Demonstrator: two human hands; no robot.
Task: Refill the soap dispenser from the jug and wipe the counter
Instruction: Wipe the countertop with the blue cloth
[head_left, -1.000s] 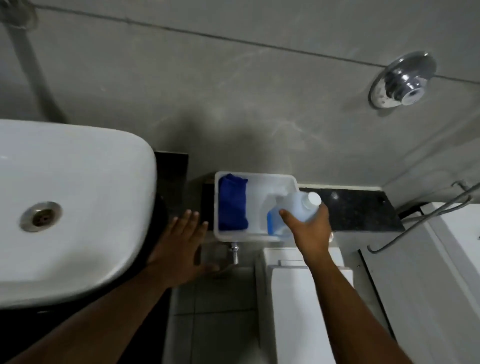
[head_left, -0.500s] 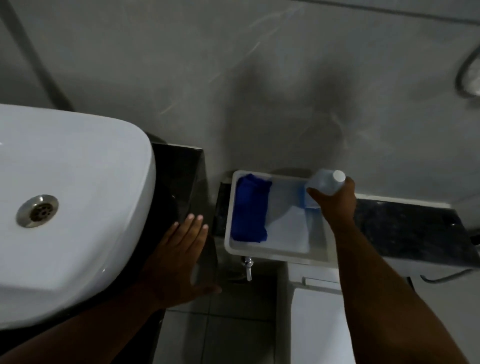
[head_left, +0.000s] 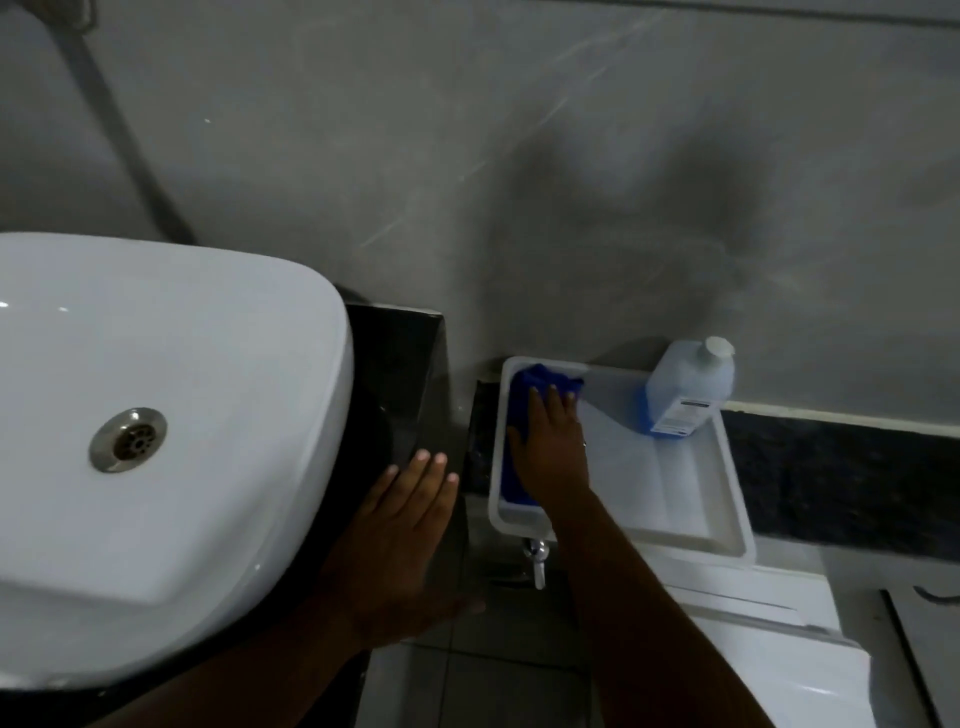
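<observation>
Tray (head_left: 727, 540): jug (head_left: 688, 392) leaning in far corner, may topple; right hand (head_left: 550, 452) flat on cloth (head_left: 514, 400) inside, not yet gripping; left hand (head_left: 400, 540) open, empty, beside

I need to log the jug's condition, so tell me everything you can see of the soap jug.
The jug is a translucent plastic bottle with a white screw cap on, blue liquid filling roughly its lower part, and a white label whose print is too small to read. It stands tilted in the far right corner of the white tray, its top leaning toward the grey wall. No hand touches it.
</observation>
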